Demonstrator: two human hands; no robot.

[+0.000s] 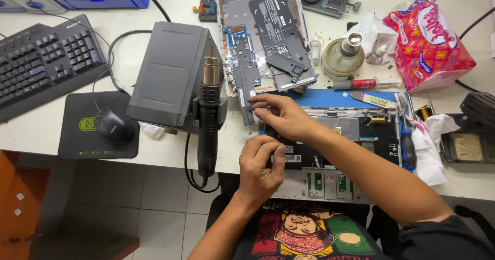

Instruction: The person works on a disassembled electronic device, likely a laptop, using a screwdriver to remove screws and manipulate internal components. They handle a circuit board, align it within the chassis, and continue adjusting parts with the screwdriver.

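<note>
An opened laptop base [356,131] lies on a blue mat in front of me, its inside facing up. My right hand [281,115] reaches across to the base's left edge, fingers pinched around a narrow dark strip [247,108] that stands along that edge. My left hand [260,164] rests curled at the base's near left corner, fingertips touching the dark surface beside a small white label; whether it holds anything I cannot tell. Farther back lies a second opened laptop shell [268,38] with a blue circuit board and a black battery.
A grey hot-air station [167,71] with its black wand [209,120] stands to the left. Farther left sit a mouse [113,123] on a pad and a black keyboard [44,64]. To the right are a screwdriver [407,146], a pink packet [430,43], tissues and a small round jar [343,56].
</note>
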